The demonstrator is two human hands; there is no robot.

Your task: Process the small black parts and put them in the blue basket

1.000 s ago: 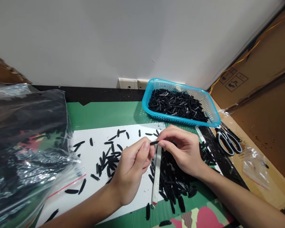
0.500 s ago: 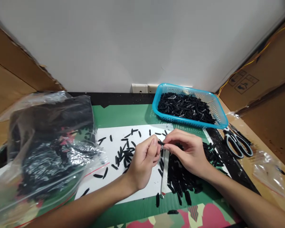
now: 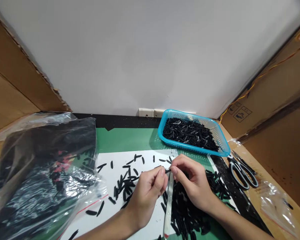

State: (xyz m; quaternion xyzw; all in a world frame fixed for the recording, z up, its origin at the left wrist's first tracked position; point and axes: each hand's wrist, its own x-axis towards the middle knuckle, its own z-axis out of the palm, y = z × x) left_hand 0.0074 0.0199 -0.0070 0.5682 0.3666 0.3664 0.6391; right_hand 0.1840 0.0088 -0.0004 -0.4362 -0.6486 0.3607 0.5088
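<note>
My left hand (image 3: 151, 191) is closed, thumb pressed over curled fingers, around one end of a slim black piece (image 3: 167, 171). Thumb and forefinger of my right hand (image 3: 193, 185) pinch its other end. What the piece is made of I cannot tell. Below both hands lies a white sheet (image 3: 90, 186) with loose black pieces (image 3: 125, 186) scattered on it. A narrow white strip (image 3: 168, 210) runs toward me between them and a dense heap of similar black pieces (image 3: 187, 216), partly hidden under my right hand.
A blue plastic basket (image 3: 225, 146) full of short black pieces stands at the back right. Scissors (image 3: 243, 173) lie beside it, with a small clear bag (image 3: 275, 206) closer. A big zip bag (image 3: 47, 166) covers the left. Cardboard (image 3: 277, 133) and a wall (image 3: 140, 60) enclose the table.
The view has tilted up, so everything sits lower in the picture. Both hands still hold the black piece between them, in nearly the same pose.
</note>
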